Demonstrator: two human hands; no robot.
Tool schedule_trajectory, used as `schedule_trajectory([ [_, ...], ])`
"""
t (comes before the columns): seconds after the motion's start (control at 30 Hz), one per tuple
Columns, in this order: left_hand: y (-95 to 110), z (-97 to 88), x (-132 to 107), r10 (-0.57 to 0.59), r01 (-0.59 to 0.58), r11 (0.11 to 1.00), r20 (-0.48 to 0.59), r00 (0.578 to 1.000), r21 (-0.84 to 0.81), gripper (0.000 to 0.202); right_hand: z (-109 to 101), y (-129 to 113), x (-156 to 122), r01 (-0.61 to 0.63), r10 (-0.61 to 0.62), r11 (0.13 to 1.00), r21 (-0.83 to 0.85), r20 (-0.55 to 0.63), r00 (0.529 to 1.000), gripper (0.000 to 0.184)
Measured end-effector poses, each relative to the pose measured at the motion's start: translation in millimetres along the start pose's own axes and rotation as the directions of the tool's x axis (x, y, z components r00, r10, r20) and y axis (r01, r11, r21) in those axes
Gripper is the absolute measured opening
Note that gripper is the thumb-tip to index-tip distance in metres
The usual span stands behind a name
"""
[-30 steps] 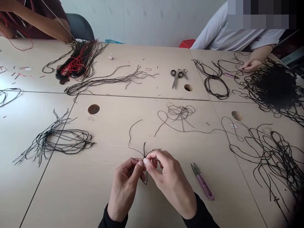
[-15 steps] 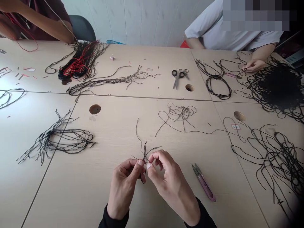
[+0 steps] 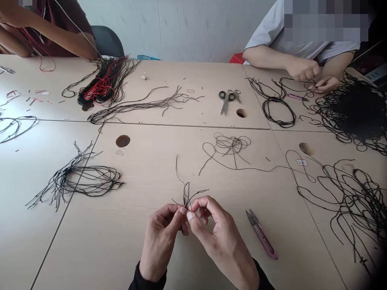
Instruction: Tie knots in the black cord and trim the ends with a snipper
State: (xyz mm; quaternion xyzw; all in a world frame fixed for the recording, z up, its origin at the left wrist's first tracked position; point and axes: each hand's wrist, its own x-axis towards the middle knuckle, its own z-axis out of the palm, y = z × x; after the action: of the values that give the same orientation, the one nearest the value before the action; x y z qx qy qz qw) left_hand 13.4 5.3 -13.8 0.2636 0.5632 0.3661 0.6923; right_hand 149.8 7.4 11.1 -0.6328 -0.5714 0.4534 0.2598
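Note:
Between my two hands is a black cord (image 3: 185,195), its thin ends and a loop sticking up past my fingertips. My left hand (image 3: 165,237) pinches it with thumb and forefinger, and a short bit of cord hangs below those fingers. Close against it, my right hand (image 3: 222,237) has thumb and forefinger together on a strand of the same cord. The crossing point is partly covered by my fingertips. To the right of my right hand lie purple thread snips (image 3: 261,234), blades pointing away from me.
A tied black cord bundle (image 3: 90,181) lies left, a loose thin cord (image 3: 231,145) ahead, and tangled cords (image 3: 359,201) right. Black-handled scissors (image 3: 225,102) lie farther back. The table (image 3: 157,161) has round holes. Two people sit opposite; one person's hands (image 3: 305,70) work cord.
A loop of the cord now stands more open above my fingertips. My hands stay pinched together. The person at the far right has brought a second hand to the cord.

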Motion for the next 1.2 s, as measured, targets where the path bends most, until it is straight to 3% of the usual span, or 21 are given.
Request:
schedule_trajectory([
  [0.3, -2.6, 0.6, 0.4, -0.008, 0.008, 1.0, 0.01, 1.0, 0.001, 0.031, 1.1, 9.9, 1.4, 0.003, -0.003, 1.0, -0.004, -0.014, 1.0, 0.019],
  [0.4, -1.8, 1.6, 2.6, -0.067, 0.075, 0.987, 0.061, 0.996, -0.139, 0.032, 1.3, 14.7, 1.7, 0.013, -0.013, 1.0, 0.013, 0.003, 1.0, 0.022],
  [0.57, -9.4, 4.9, 5.9, -0.181, 0.241, 0.873, 0.177, 0.967, -0.424, 0.03, 4.6, 22.6, 1.4, -0.032, 0.023, 0.988, 0.152, 0.056, 0.998, 0.024],
  [0.8, -14.0, 6.6, 4.9, -0.097, 0.147, 0.888, 0.135, 0.986, -0.436, 0.027, -1.2, 11.1, 7.0, -0.012, -0.048, 0.945, 0.328, 0.174, 0.983, 0.026],
  [1.07, 18.0, 16.9, -3.2, 0.054, -0.042, 0.833, 0.006, 0.998, -0.551, 0.025, -16.3, -20.0, 23.7, 0.206, -0.237, 0.946, 0.249, 0.103, 0.966, 0.022],
  [1.2, 35.5, 26.6, -0.7, 0.153, -0.116, 0.806, 0.014, 0.988, -0.58, 0.02, -30.3, -38.0, 28.8, 0.295, -0.32, 0.921, 0.256, 0.061, 0.946, 0.022],
])
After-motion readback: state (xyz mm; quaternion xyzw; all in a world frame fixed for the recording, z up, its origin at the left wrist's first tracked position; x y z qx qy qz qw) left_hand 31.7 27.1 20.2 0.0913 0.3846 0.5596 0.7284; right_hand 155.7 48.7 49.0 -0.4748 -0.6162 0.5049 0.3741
